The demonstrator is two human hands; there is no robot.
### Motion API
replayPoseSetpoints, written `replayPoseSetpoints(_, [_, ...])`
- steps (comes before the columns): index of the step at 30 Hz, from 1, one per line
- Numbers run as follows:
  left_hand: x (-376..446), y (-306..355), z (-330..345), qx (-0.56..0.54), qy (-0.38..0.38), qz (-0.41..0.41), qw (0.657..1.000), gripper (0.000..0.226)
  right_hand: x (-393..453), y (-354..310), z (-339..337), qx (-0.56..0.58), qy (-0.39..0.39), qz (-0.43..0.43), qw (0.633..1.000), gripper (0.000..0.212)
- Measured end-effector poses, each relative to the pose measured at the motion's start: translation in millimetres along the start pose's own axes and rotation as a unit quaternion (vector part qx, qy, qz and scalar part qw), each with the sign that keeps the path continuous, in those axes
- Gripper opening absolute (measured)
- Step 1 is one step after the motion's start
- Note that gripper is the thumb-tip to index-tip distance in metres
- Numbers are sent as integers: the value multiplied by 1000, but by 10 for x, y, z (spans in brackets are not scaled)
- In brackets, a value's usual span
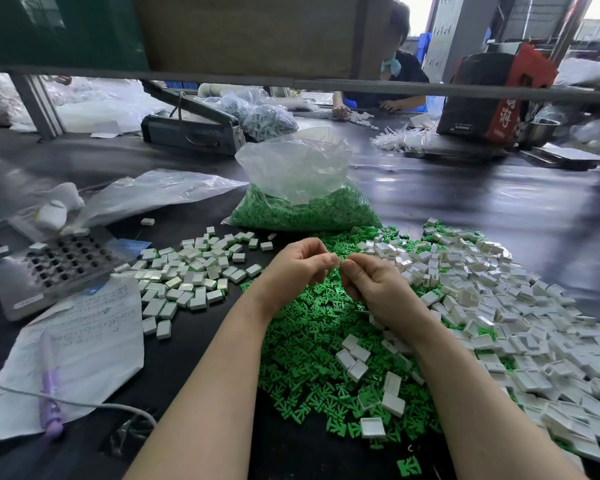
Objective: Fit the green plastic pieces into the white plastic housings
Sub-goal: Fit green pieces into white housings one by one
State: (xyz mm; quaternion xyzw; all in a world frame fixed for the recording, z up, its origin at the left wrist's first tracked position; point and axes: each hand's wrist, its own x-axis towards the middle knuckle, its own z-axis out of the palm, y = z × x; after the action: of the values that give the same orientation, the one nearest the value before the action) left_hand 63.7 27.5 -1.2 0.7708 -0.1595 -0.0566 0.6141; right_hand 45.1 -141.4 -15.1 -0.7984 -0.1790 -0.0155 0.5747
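Both hands meet just above the middle of the dark worktop (465, 209). The left hand (297, 263) and the right hand (368, 278) have their fingers curled in a narrow grip, fingertips touching around something small between them; what it is cannot be told, as the fingers hide it.

Under and near the hands lies a loose heap of green plastic pieces (312, 341), spread toward the near edge. To the right a wide heap of white plastic housings (499, 306) overlaps the green one, with a few housings lying on top of the green pieces. To the left sits a separate group of white housings with green showing at their edges (187, 275).

Just beyond the hands stands an open clear plastic bag (302, 188), its lower part full of green pieces. Farther off, a tied clear bag of pale pieces (267, 121) rests beside a grey machine (191, 129). At the left lie an empty flattened clear bag (160, 194), a metal tray with rows of square holes (63, 265) and a handwritten paper sheet (84, 341).
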Motion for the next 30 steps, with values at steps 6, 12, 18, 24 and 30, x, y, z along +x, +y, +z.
replayPoseSetpoints(6, [-18,9,37,10,-46,-15,999,24,4,5,-22,26,8,47,999,34])
replayPoseSetpoints(12, [10,-30,113,46,-25,-12,999,30,39,37,29,17,34,81,996,35])
replayPoseSetpoints(18, [24,-48,122,45,-18,-5,999,33,47,7,32,53,29,84,995,33])
replayPoseSetpoints(24, [17,-61,128,-12,-34,-9,999,30,10,13,-32,88,-6,93,992,36])
replayPoseSetpoints(30, [8,-29,150,-16,-53,-4,998,35,5,47,-50,144,-30,118,982,36])
